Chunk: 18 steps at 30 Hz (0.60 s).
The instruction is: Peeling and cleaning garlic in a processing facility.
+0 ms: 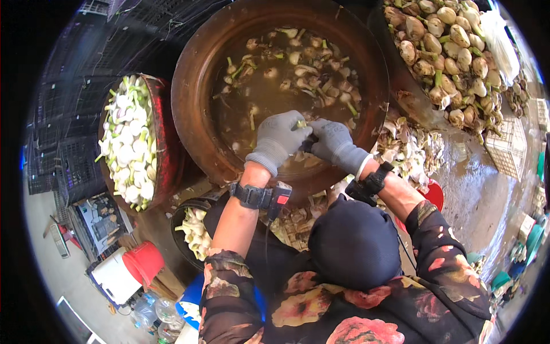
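My left hand (280, 132), in a grey knit glove, is curled around a garlic bulb (301, 124) with only a small pale green part showing. Close against it, my right hand (333, 139), gloved alike, has its fingers bent in on the same bulb. The dark fingertips of the gloves hide most of what lies between them. Both hands are over the near side of a wide brown basin (193, 107) of murky water (258, 101). Unpeeled garlic bulbs (328, 88), stems and loose skins float in it, mostly towards the far right.
Left of the basin stands a red tub (165, 142) of peeled white garlic (129, 142). A heap of unpeeled garlic (451, 56) fills a container at the upper right. Garlic skins (412, 146) lie below it. A dark bucket (178, 238) holding peeled garlic stands near my left elbow.
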### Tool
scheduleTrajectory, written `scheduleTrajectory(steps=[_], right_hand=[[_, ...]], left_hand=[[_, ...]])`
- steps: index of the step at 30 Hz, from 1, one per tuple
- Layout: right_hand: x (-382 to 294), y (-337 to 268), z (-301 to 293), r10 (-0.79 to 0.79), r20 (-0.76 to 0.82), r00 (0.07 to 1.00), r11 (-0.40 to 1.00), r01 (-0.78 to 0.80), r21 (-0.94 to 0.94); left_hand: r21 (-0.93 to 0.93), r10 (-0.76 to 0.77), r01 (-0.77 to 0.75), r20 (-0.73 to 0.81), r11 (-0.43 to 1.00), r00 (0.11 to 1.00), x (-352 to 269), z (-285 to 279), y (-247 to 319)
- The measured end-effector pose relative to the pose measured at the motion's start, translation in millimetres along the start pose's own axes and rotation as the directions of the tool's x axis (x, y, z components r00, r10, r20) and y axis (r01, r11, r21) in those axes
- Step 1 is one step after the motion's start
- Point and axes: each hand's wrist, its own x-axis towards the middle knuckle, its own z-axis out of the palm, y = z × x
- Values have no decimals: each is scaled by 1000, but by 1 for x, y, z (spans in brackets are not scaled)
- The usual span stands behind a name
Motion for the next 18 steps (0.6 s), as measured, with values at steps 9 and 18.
scheduleTrajectory(steps=[9,18], right_hand=[[-9,7,8,277,202,939,377,-300,877],[-8,5,11,84,159,984,246,-175,953]], left_hand=[[-301,-38,-30,-216,953,976,-52,49,-18],[-946,-137,82,41,313,990,-61,36,-33]])
